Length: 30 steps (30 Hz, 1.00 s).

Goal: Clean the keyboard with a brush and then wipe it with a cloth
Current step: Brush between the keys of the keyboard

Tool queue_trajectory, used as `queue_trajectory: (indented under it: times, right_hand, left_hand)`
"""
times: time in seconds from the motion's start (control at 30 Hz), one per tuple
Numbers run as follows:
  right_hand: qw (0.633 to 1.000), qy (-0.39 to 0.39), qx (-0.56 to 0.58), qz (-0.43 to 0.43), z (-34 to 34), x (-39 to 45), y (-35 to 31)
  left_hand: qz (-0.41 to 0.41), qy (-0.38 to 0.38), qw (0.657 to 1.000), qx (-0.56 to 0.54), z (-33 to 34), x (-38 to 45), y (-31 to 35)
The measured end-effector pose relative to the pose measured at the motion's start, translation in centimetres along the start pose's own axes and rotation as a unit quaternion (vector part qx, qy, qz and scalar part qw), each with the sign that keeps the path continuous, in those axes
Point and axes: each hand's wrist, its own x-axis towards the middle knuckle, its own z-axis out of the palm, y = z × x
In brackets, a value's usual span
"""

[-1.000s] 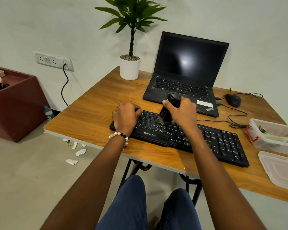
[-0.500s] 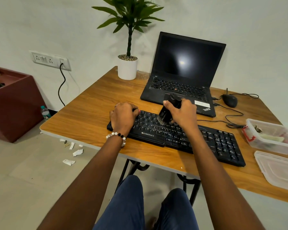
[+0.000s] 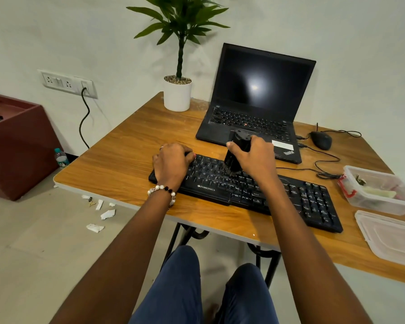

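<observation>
Zebronics keyboard (image 3: 255,190) is lying along the near edge of the wooden table (image 3: 126,160), in front of an open ThinkPad laptop (image 3: 255,113). Right hand (image 3: 255,157) is gripping a black brush (image 3: 236,150) upright, fingers curled round its barrel, bristles touching the upper key rows left of centre. Left hand (image 3: 172,163) is resting on the keyboard's left end, fingers curled over the far edge, steadying it. Brushing stage is under way; no cloth is visible, so wiping is not yet done.
</observation>
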Motion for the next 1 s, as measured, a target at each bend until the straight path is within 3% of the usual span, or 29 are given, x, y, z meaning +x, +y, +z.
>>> queue_trajectory:
  times: [0.17, 0.27, 0.37, 0.53, 0.67, 0.73, 0.83, 1.0]
  right_hand:
    - [0.992, -0.109, 0.042, 0.053, -2.6, 0.8, 0.0]
    - [0.993, -0.034, 0.096, 0.052, -2.7, 0.9, 0.3]
    - [0.998, 0.032, 0.04, 0.027, -1.4, 0.6, 0.5]
    - [0.998, -0.003, -0.068, 0.004, -0.4, -0.4, 0.3]
    - [0.995, -0.089, 0.008, 0.037, -2.4, 0.4, -0.1]
    - [0.996, -0.06, 0.044, 0.041, -2.6, 0.8, -0.2]
    - [0.999, 0.013, -0.021, 0.031, -1.7, 0.9, 0.0]
    - [0.998, -0.013, -0.066, 0.014, -0.8, -0.3, 0.3]
  left_hand:
    - [0.001, 0.005, 1.0, -0.005, 0.0, -0.1, 0.1]
    - [-0.002, 0.005, 1.0, -0.005, 0.1, 0.0, 0.1]
    - [-0.003, 0.003, 1.0, -0.005, 0.1, -0.1, 0.1]
    - [-0.004, 0.003, 1.0, -0.011, 0.0, -0.1, 0.1]
    - [-0.005, 0.0, 1.0, -0.014, 0.0, -0.2, 0.2]
    - [-0.004, -0.001, 1.0, -0.013, 0.0, -0.2, 0.2]
    - [-0.002, 0.001, 1.0, -0.012, 0.0, -0.1, 0.1]
    - [-0.004, -0.001, 1.0, -0.005, -0.1, -0.1, 0.2]
